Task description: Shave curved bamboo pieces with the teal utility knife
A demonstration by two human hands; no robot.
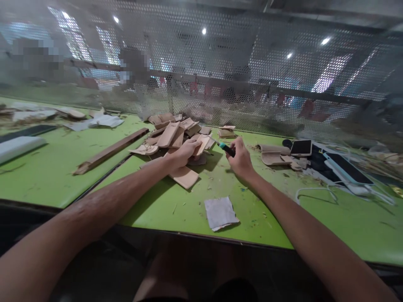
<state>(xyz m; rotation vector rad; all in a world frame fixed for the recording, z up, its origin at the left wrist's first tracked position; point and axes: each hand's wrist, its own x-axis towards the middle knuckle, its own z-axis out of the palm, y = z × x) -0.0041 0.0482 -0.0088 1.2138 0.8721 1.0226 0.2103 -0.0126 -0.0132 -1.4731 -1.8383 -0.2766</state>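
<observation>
One wooden piece (204, 143), centre frame, is pinched in the left hand (184, 153), presumably for steadiness, while the right hand (241, 159) grasps a teal-and-black tool (226, 148) pointed toward it.

I sit before a bright green, smooth-topped table (346, 222) split by a dark, narrow seam (105, 182). Along its far edge I face a tall grey perforated metal screen (226, 54). Through it I see small round white lights (204, 31) and bright, slanting window-like panels (332, 71); below me, it's dim.
</observation>
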